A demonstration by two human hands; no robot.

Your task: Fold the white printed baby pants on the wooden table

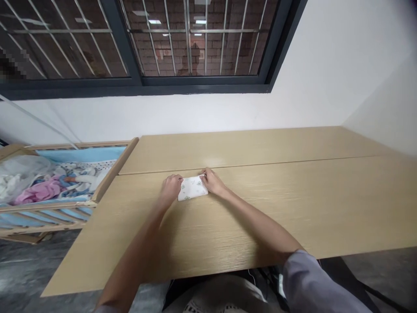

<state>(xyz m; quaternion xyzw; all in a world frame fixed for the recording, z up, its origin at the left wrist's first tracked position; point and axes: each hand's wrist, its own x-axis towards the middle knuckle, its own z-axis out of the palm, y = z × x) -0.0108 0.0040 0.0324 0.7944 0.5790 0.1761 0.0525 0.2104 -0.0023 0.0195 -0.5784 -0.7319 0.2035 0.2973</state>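
Observation:
A small folded white cloth (193,188) with a faint printed pattern lies flat on the pale wood-grain table (276,204), near the seam between its two boards. My left hand (171,189) grips the cloth's left end. My right hand (212,181) holds its upper right corner, with the fingertips pinched at the edge. The hands partly hide both ends of the cloth.
A wooden crib (61,191) with blue padding, pink and white bedding stands against the table's left side. A white wall (325,108) runs behind the table, below a dark barred window (195,43). A grey sleeve covers my right upper arm.

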